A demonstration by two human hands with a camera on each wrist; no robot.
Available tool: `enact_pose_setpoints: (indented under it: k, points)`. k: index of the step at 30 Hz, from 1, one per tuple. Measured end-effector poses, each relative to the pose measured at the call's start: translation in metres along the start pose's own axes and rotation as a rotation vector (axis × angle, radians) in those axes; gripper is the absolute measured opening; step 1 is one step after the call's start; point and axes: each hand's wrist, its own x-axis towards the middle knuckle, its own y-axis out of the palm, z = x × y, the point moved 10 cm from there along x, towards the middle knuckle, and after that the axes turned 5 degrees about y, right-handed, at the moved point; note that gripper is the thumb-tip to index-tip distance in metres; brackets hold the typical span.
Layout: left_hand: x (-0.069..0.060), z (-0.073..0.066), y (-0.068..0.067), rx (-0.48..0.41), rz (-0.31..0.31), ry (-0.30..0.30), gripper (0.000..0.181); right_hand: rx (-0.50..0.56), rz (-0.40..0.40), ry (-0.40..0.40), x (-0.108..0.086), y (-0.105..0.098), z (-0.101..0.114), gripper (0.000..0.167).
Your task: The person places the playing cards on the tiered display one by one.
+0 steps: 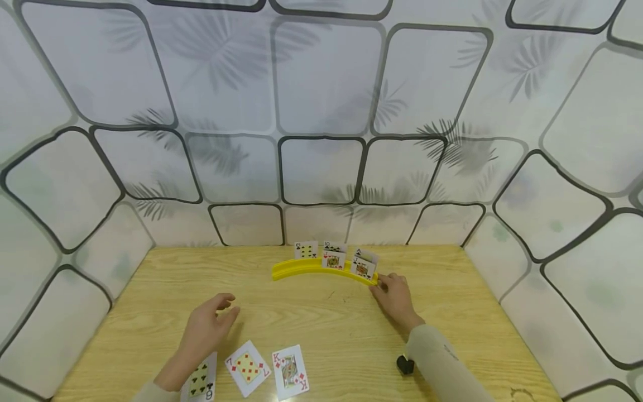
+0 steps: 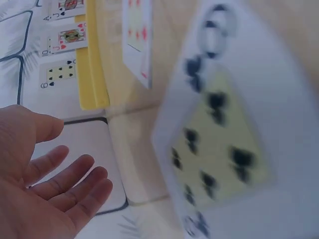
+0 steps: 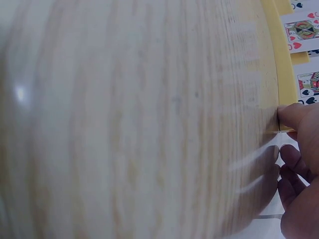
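A curved yellow card holder (image 1: pixel 296 269) stands toward the back of the table. Upright in its slot are a black six (image 1: pixel 306 250), a jack of hearts (image 1: pixel 334 260) with a ten behind it, and a jack of spades (image 1: pixel 363 268) with an ace behind. My right hand (image 1: pixel 397 301) pinches the holder's right end between thumb and fingers. Over the table to the left, my left hand (image 1: pixel 208 326) hovers with relaxed fingers and nothing in them. Below it lie a six of clubs (image 1: pixel 202 382), partly covered by the wrist, a seven of diamonds (image 1: pixel 248 368) and a king of diamonds (image 1: pixel 290 372).
The light wooden table (image 1: pixel 331 324) is enclosed at the back and sides by a patterned wall covering (image 1: pixel 321 167). Beside the right sleeve (image 1: pixel 442 357) is a small black object (image 1: pixel 404 365).
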Motion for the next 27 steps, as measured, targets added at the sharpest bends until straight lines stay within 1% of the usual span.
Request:
enact_pose_setpoints:
  k: [3, 4, 7, 10, 12, 13, 16, 18, 20, 23, 27]
  points:
    - [-0.016, 0.015, -0.007, 0.014, 0.041, -0.086, 0.033, -0.002, 0.005, 0.005, 0.000, 0.000, 0.000, 0.047]
    - [-0.021, 0.019, -0.011, 0.024, 0.044, -0.099, 0.034, -0.002, 0.006, 0.005, 0.000, 0.000, 0.000, 0.048]
    - [-0.034, 0.029, -0.018, 0.047, 0.067, -0.132, 0.037, 0.001, 0.007, 0.005, -0.001, 0.000, 0.001, 0.048]
    - [-0.046, 0.035, -0.024, 0.084, 0.083, -0.131, 0.039, -0.004, 0.005, 0.000, 0.000, 0.000, 0.001, 0.048]
    - [-0.054, 0.040, -0.026, 0.094, 0.103, -0.142, 0.040, -0.004, 0.005, 0.000, 0.000, 0.000, 0.000, 0.048]
    - [-0.059, 0.042, -0.026, 0.103, 0.121, -0.153, 0.042, -0.007, 0.005, 0.001, 0.000, 0.000, 0.000, 0.048]
    - [-0.071, 0.053, -0.021, 0.135, 0.207, -0.218, 0.052, -0.004, 0.006, 0.002, 0.000, 0.001, 0.000, 0.048]
    - [-0.079, 0.057, -0.017, 0.165, 0.260, -0.235, 0.059, -0.001, 0.006, 0.002, 0.000, 0.001, 0.000, 0.048]
    - [-0.086, 0.060, -0.013, 0.188, 0.299, -0.236, 0.065, 0.000, 0.006, 0.004, 0.000, 0.001, 0.000, 0.048]
    - [-0.096, 0.060, -0.010, 0.215, 0.325, -0.205, 0.072, -0.003, 0.007, 0.012, 0.000, 0.001, -0.001, 0.048]
    - [-0.106, 0.069, -0.006, 0.246, 0.382, -0.214, 0.087, -0.013, 0.007, 0.026, 0.000, 0.001, -0.002, 0.048]
